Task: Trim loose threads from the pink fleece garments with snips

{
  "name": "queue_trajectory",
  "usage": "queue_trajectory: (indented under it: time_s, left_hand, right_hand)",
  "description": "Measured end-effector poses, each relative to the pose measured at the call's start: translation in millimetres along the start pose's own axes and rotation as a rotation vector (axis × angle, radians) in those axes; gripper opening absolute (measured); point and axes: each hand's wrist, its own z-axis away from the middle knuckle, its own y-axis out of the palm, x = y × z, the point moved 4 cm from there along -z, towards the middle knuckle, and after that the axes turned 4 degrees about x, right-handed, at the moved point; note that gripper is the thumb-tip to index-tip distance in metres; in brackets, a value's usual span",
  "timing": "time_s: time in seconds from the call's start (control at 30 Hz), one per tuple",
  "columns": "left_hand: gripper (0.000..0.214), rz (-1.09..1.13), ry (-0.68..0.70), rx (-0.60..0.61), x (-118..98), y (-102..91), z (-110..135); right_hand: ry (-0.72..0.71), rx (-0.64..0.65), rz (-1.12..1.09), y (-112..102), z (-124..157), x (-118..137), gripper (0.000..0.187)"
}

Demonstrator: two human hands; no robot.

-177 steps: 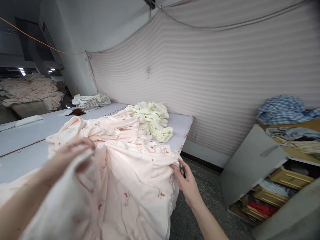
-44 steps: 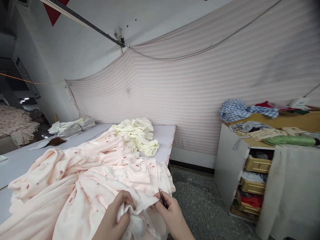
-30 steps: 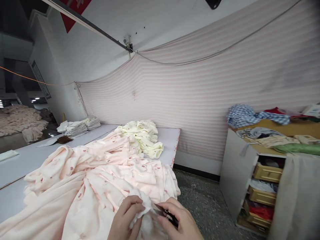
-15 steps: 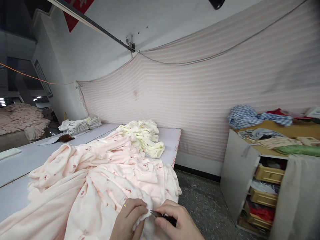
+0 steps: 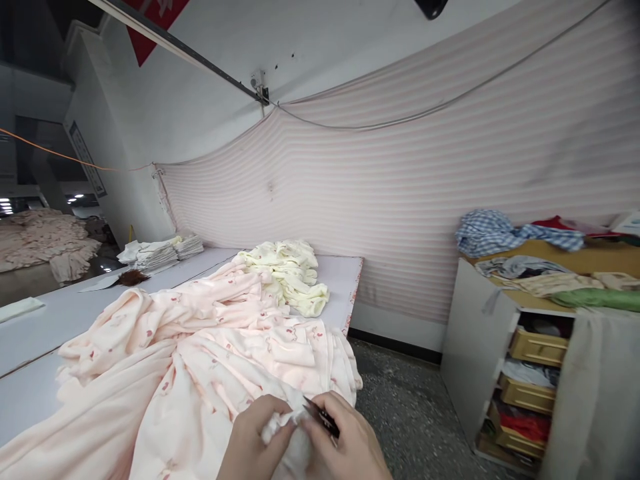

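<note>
Pale pink printed fabric (image 5: 210, 373) lies in a heap of folds over the table and reaches down to my hands. My left hand (image 5: 257, 433) pinches a bunched whitish edge of it between thumb and fingers. Small dark thread snips (image 5: 323, 417) are in my right hand (image 5: 347, 437), their pointed tips at the fabric edge just beside my left thumb. Whether the blades are apart is hard to make out. My right thumb and fingertips are close against the pinched edge, partly blurred.
Pale yellow garments (image 5: 287, 270) lie behind the pink heap on the table (image 5: 336, 272). Stacked white pieces (image 5: 160, 252) and a brown tuft (image 5: 133, 277) sit farther left. To the right, across a dark floor (image 5: 400, 400), stands a cabinet (image 5: 475, 353) with drawers and cloths on top.
My left hand has turned and shifted its pinch, with the thumb now showing. My right hand has moved slightly left, and the snips now tilt with their tips higher.
</note>
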Motion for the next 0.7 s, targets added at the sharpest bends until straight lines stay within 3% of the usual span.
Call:
queue_trajectory:
  time_s: [0.03, 0.1, 0.2, 0.33, 0.4, 0.6, 0.7]
  left_hand:
    - [0.012, 0.084, -0.107, 0.029, 4, 0.2, -2]
    - [0.023, 0.256, -0.264, 0.114, 10, 0.7, -6]
    - [0.032, 0.403, -0.372, 0.167, 13, -3.8, -10]
    - [0.034, 0.373, -0.310, 0.180, 10, -7.9, -11]
    - [0.036, 0.344, -0.289, 0.204, 10, -5.9, -10]
    - [0.025, 0.273, -0.215, 0.105, 6, -5.7, -9]
    - [0.030, 0.314, -0.289, 0.104, 8, -3.6, -8]
  right_hand:
    - [0.009, -0.046, -0.028, 3, -4, -1, 0.006]
    - [0.011, -0.102, -0.155, 9, -10, -2, 0.009]
    - [-0.093, -0.125, -0.325, 16, -14, 2, 0.010]
    - [-0.252, -0.133, -0.252, 24, -9, 11, 0.013]
    - [-0.207, -0.129, -0.255, 29, -10, 9, 0.010]
    - [-0.006, -0.138, -0.501, 47, -19, -2, 0.035]
    - [-0.004, -0.146, -0.586, 47, -20, -2, 0.034]
